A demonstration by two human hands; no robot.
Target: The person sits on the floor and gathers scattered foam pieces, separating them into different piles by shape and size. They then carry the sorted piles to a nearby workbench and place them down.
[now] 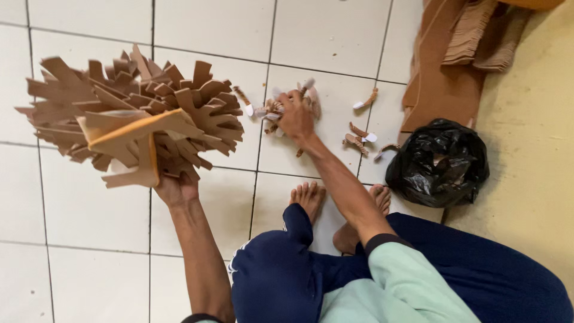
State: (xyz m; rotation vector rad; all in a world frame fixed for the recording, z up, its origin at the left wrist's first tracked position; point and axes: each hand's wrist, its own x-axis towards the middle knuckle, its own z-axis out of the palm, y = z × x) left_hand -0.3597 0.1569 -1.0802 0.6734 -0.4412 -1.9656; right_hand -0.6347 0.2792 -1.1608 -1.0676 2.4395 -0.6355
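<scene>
Left hand (175,190) beneath brown cutouts (134,113)

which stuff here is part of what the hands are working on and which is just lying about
In hand:
left hand holds the fan of tan cut-out pieces
right hand grips the small scrap bundle

Lying about:
loose scraps
black plastic bag
brown sheet stack
</scene>
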